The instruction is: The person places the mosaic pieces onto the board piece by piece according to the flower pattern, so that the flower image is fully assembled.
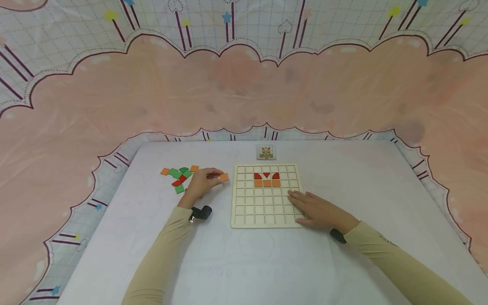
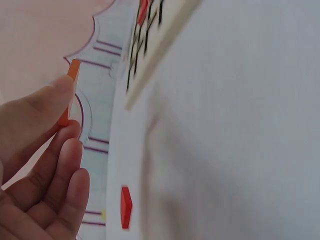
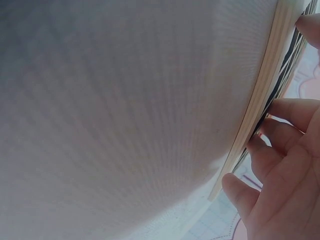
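Note:
Between thumb and fingertips my left hand (image 1: 202, 182) pinches an orange square tile (image 1: 224, 177), just left of the gridded wooden board (image 1: 259, 209). In the left wrist view that orange tile (image 2: 74, 69) appears edge-on above the table. My right hand (image 1: 323, 212) rests on the board's right side with its fingers extended. The right wrist view shows those fingers touching the board edge (image 3: 250, 110). Upper cells of the board hold a row of red pieces (image 1: 266, 175) above a row of orange squares (image 1: 267, 183).
Loose green tiles (image 1: 175, 173), red tiles (image 1: 179, 181) and orange tiles (image 1: 165, 171) lie scattered left of the board, partly hidden by my left hand. A small pattern card (image 1: 265, 152) lies beyond the board on the white table (image 1: 244, 267).

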### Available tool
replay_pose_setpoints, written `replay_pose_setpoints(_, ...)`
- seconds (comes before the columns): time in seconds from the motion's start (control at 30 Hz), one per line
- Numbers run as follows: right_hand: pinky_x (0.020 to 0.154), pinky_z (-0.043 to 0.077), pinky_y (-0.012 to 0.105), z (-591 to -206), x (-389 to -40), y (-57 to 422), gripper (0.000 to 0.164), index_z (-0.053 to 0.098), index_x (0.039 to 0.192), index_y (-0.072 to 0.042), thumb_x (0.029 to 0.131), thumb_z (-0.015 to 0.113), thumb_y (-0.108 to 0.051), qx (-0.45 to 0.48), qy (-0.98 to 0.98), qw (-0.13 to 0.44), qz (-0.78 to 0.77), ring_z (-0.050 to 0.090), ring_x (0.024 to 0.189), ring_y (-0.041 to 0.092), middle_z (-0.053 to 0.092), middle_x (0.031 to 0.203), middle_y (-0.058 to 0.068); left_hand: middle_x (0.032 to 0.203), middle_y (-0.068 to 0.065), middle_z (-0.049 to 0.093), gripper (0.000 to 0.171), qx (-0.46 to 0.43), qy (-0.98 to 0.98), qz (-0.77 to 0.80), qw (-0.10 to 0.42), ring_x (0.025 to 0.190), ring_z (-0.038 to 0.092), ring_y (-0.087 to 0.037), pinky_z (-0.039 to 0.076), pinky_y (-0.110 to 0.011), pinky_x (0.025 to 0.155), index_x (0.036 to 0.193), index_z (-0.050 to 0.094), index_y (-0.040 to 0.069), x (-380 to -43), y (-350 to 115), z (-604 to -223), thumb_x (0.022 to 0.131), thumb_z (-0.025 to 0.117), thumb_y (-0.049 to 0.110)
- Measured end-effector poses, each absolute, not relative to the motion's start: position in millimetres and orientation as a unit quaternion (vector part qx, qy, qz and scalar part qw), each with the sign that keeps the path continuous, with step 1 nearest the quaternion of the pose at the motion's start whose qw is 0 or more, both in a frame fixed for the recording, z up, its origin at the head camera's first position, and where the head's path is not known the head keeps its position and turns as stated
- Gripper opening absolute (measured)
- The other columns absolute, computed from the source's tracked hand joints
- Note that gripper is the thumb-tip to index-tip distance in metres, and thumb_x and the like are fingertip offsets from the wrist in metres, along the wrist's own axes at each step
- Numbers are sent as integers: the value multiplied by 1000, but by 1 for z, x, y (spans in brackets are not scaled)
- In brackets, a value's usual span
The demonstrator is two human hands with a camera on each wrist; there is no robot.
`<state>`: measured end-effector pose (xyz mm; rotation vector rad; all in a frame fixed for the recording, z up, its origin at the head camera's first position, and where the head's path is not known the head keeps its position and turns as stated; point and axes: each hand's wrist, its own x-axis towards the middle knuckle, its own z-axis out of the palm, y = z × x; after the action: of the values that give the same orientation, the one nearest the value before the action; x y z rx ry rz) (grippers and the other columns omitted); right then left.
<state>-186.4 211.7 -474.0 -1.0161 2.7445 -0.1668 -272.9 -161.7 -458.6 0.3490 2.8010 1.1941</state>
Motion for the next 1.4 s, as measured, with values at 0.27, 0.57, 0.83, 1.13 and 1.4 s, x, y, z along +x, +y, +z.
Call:
replay_pose_setpoints(0.27, 113, 27, 49, -472, -186, 211, 70, 30, 146, -4, 92, 55, -40, -344, 931, 108, -56, 27, 142, 28, 26, 155, 11, 114, -10, 67, 31, 137, 901, 406, 62, 104, 62, -25, 50, -38, 93, 111, 68, 7, -266, -125, -454, 81, 73, 16)
replay_pose_setpoints(0.57, 113, 27, 49, -471, -186, 212, 69, 30, 147, -4, 92, 55, -39, -345, 931, 109, -57, 27, 142, 28, 26, 155, 11, 109, -10, 68, 29, 201, 890, 400, 86, 98, 63, -23, 52, -34, 88, 106, 70, 5, -259, -87, -457, 80, 74, 17)
replay_pose_setpoints(0.83, 114, 27, 49, -472, -186, 212, 69, 30, 147, -5, 92, 54, -40, -343, 931, 110, -61, 27, 142, 28, 25, 155, 11, 107, -9, 68, 29, 226, 893, 374, 112, 99, 65, -21, 51, -31, 89, 105, 70, 5, -260, -61, -464, 79, 74, 15)
replay_pose_setpoints(1.13, 113, 26, 49, -472, -187, 212, 70, 29, 147, -4, 92, 54, -40, -343, 931, 112, -63, 26, 143, 28, 25, 155, 11, 102, -7, 70, 28, 248, 905, 324, 117, 96, 65, -19, 51, -30, 88, 104, 70, 5, -265, -44, -467, 78, 76, 16)
replay_pose_setpoints(1.4, 112, 28, 50, -470, -187, 211, 69, 31, 146, -3, 92, 56, -39, -345, 929, 111, -68, 28, 142, 29, 27, 154, 13, 98, -3, 69, 27, 252, 910, 303, 126, 93, 62, -17, 50, -30, 86, 101, 71, 7, -267, -40, -469, 76, 78, 17)
